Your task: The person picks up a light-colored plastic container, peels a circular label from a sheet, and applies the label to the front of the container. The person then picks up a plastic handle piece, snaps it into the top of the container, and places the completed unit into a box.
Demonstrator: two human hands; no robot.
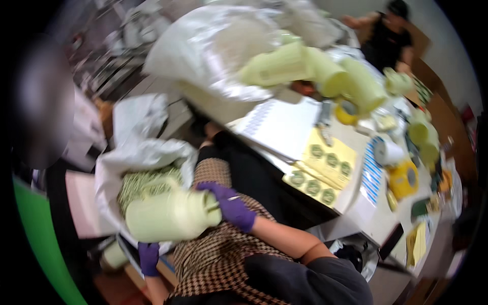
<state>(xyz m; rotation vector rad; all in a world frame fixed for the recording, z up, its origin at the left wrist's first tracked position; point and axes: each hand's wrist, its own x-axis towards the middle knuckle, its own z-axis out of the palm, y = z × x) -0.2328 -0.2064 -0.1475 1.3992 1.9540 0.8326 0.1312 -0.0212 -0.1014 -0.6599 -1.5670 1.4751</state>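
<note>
A pale green plastic jug (165, 216) with a side handle lies on its side above my lap, its open mouth toward the right. At that mouth my right hand (231, 206), in a purple glove, is closed on the rim; a small pale strip shows by its fingers, too blurred to name. My left hand (149, 258), gloved in purple too, grips the jug from below near its base, with the fingers partly hidden behind it. Just beyond the jug, a white sack (114, 162) stands open, holding a greenish patterned filling (147, 182).
On the table at right are a spiral notebook (277, 124), yellow sticker sheets (330, 157), tape rolls (345, 112) and several pale green jugs (277, 63). A large white bag (203, 48) lies at the back. Another person (386, 38) is at the far right.
</note>
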